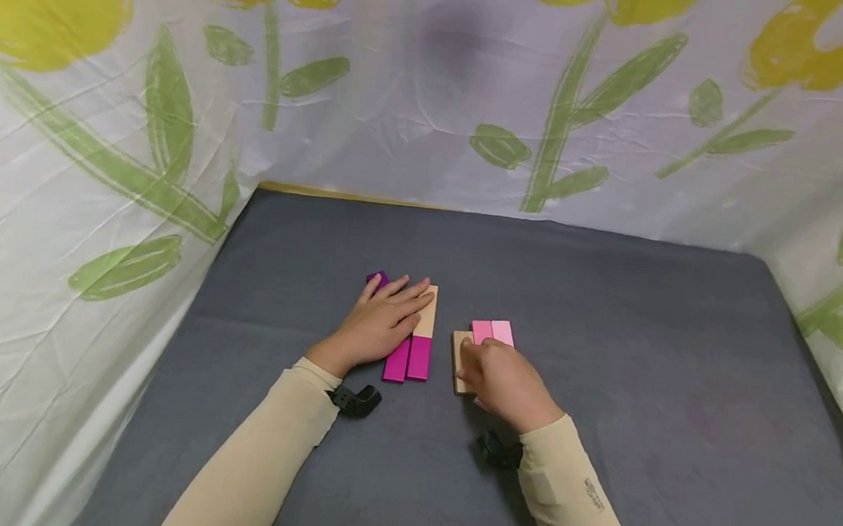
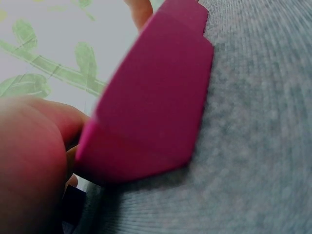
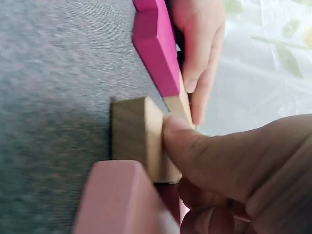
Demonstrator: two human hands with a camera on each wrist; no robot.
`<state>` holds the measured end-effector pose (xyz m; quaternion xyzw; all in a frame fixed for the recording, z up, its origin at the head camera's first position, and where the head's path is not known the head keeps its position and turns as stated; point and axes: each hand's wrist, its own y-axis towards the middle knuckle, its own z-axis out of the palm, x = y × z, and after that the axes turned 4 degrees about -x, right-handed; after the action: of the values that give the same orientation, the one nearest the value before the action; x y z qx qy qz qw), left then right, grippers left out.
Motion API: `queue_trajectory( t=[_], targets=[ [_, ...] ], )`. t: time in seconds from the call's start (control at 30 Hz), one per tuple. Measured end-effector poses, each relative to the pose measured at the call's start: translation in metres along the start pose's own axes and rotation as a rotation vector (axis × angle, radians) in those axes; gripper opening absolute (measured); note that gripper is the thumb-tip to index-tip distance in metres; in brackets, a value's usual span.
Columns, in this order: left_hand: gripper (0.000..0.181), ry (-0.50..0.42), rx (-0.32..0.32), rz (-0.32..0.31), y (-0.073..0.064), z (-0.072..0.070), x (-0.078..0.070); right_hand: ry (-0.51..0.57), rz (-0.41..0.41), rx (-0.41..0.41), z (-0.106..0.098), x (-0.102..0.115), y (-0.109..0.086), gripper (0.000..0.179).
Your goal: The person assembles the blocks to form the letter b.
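Observation:
My left hand (image 1: 374, 326) lies palm down with fingers spread over a row of blocks. Under it show a magenta block (image 1: 396, 363), another magenta block (image 1: 419, 358), a pale wooden block (image 1: 426, 318) and, by the thumb, a purple block (image 1: 382, 278). To the right, my right hand (image 1: 505, 379) has its thumb against a second pale wooden block (image 3: 155, 139), fingers curled beside it. That block stands next to a pink block (image 1: 481, 330) and a lighter pink block (image 1: 502, 331), both partly covered by the hand.
Both sets of blocks are on a dark grey table cover (image 1: 629, 381), with a strip of cloth between them. A white curtain (image 1: 420, 112) painted with yellow flowers and green leaves hangs behind and at both sides. Each wrist wears a black camera strap (image 1: 354, 401).

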<state>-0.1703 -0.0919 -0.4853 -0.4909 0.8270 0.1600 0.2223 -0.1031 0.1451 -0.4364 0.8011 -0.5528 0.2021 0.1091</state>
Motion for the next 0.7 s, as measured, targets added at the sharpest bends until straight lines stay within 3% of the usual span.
queue_trajectory(
  t=[0.1, 0.3, 0.7],
  targets=[
    [0.05, -0.007, 0.0, 0.005, 0.0, 0.0, -0.001, 0.043, 0.01, -0.013, 0.003, -0.002, -0.006, 0.022],
    [0.049, -0.009, -0.013, 0.002, 0.0, -0.002, -0.001, 0.073, -0.053, -0.059, 0.008, -0.001, -0.015, 0.012],
    [0.05, -0.012, -0.001, -0.013, 0.0, 0.0, -0.002, 0.067, -0.05, -0.048, 0.011, 0.009, -0.033, 0.017]
  ],
)
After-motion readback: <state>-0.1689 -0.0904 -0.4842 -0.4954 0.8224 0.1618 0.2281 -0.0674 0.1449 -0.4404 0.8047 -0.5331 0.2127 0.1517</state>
